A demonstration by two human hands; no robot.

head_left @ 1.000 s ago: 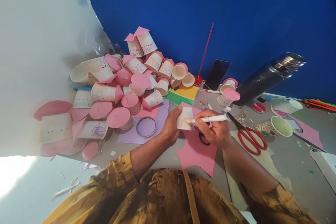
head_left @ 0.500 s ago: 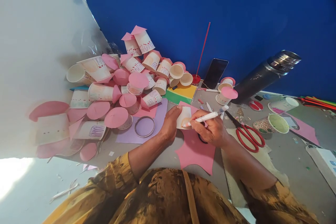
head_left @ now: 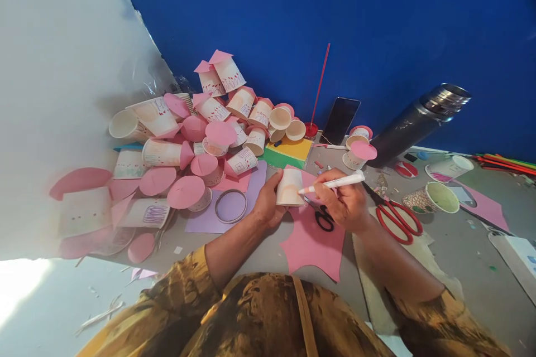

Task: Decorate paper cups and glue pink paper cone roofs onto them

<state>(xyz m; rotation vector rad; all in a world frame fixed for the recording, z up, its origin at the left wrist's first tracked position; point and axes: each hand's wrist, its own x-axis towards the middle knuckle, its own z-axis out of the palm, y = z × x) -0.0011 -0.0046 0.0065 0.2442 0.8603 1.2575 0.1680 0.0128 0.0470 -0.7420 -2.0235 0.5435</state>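
A small white paper cup with a pale orange patch is upside down in my left hand, whose fingers wrap its left side. My right hand grips a white marker, its orange tip at the cup's lower right side. Below both hands lies a cut sheet of pink paper, and on it rests a small pair of black-handled scissors. To the left a roll of tape sits on purple paper.
Many decorated cups with pink paper tops are heaped at the left. Red-handled scissors, a patterned cup and a dark flask stand or lie at the right. A phone leans against the blue wall.
The cup has turned and shows more of its side. My right hand has shifted slightly right and down with the marker, uncovering the black scissors handles.
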